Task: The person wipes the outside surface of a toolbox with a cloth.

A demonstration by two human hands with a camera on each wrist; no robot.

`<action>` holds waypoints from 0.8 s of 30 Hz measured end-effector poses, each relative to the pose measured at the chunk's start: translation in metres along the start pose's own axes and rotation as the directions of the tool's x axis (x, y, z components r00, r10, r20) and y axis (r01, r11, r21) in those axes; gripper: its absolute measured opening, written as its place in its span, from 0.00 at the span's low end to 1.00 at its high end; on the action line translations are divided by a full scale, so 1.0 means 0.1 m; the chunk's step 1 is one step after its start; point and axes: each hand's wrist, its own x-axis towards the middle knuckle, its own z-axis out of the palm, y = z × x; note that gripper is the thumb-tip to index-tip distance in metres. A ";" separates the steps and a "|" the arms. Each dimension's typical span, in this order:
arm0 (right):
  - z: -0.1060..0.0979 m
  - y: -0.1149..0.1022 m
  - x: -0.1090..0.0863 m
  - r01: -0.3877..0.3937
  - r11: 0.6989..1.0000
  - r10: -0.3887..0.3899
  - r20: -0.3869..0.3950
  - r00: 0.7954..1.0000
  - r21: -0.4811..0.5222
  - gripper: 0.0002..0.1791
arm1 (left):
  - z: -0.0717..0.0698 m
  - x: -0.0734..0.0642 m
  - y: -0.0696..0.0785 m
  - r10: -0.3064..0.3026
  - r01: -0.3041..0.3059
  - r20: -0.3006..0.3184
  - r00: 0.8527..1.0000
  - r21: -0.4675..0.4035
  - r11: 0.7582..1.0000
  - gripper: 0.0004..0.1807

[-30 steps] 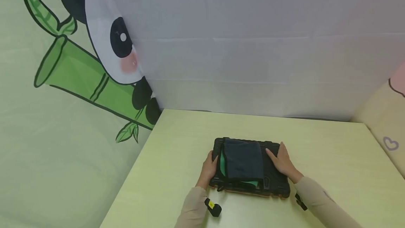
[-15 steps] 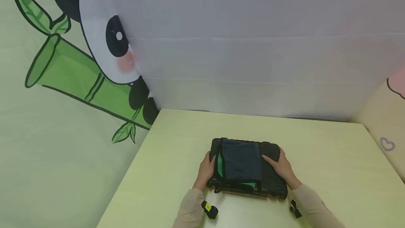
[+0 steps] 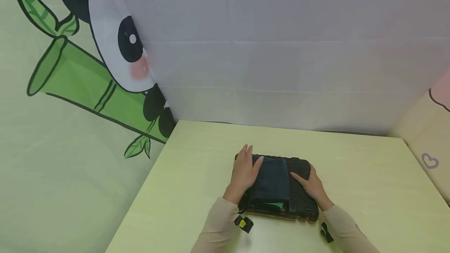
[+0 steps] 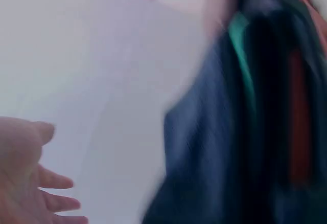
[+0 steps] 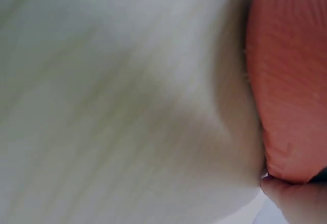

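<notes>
A black hard plastic case (image 3: 303, 196) lies on the table in the head view, with an orange strip along its near edge. On top of it is a folded dark blue-grey cloth item (image 3: 271, 180) with green showing at its near edge. My left hand (image 3: 244, 171) is over the case's left side, fingers extended and thumb spread beside the cloth; the left wrist view shows the hand (image 4: 25, 173) apart from the blurred cloth (image 4: 199, 147). My right hand (image 3: 314, 186) grips the case's right edge, thumb on top. An orange surface (image 5: 291, 81) meets its fingers in the right wrist view.
The pale yellow table (image 3: 365, 175) reaches a grey-white curtain (image 3: 281, 65) at the back. A green wall hanging with a panda and bamboo (image 3: 88, 73) stands left, and a cream panel (image 3: 430, 139) stands right. Black wrist straps (image 3: 245, 223) hang below the sleeves.
My left hand has left the case's left edge and moved up and to the right, over its top beside the cloth. My right hand keeps its grip; the case has barely shifted left.
</notes>
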 end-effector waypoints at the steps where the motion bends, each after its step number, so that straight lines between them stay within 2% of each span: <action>1: 0.00 0.00 0.00 0.000 1.000 0.000 0.000 1.000 0.000 0.55 | 0.01 0.01 0.08 0.014 -0.015 0.019 1.000 0.038 0.999 0.33; 3: 0.00 0.00 0.00 0.000 1.000 0.000 -0.001 1.000 0.003 0.55 | 0.06 0.03 0.21 0.008 -0.014 0.057 0.998 0.114 0.993 0.33; 5: 0.00 0.00 0.00 0.000 1.000 0.000 -0.001 1.000 0.006 0.56 | 0.15 0.04 0.28 -0.006 -0.011 0.095 0.995 0.177 0.984 0.34; 9: 0.00 -0.01 -0.01 -0.006 1.000 0.006 -0.005 1.000 0.007 0.56 | 0.43 0.02 0.24 -0.045 -0.010 0.174 0.984 0.304 0.953 0.37; 12: 0.01 -0.02 -0.01 -0.007 1.000 0.007 -0.003 1.000 0.004 0.56 | 0.65 -0.02 0.10 -0.037 -0.061 0.210 0.977 0.445 0.894 0.39; 15: 0.01 -0.02 0.00 -0.001 1.000 0.001 -0.008 1.000 -0.003 0.56 | 0.77 -0.06 -0.01 -0.001 -0.118 0.215 0.977 0.539 0.834 0.40; 16: 0.00 -0.01 0.00 0.002 1.000 -0.002 -0.011 1.000 -0.002 0.56 | 0.78 -0.07 -0.03 0.019 -0.133 0.208 0.978 0.549 0.825 0.41; 19: -0.01 -0.01 0.00 0.008 1.000 -0.009 -0.016 1.000 -0.011 0.56 | 0.80 -0.09 -0.07 0.069 -0.168 0.199 0.978 0.540 0.825 0.45; 24: -0.02 -0.01 -0.01 0.007 1.000 -0.007 -0.011 1.000 -0.028 0.56 | 0.75 -0.09 -0.17 0.111 -0.232 0.248 0.962 0.536 0.812 0.51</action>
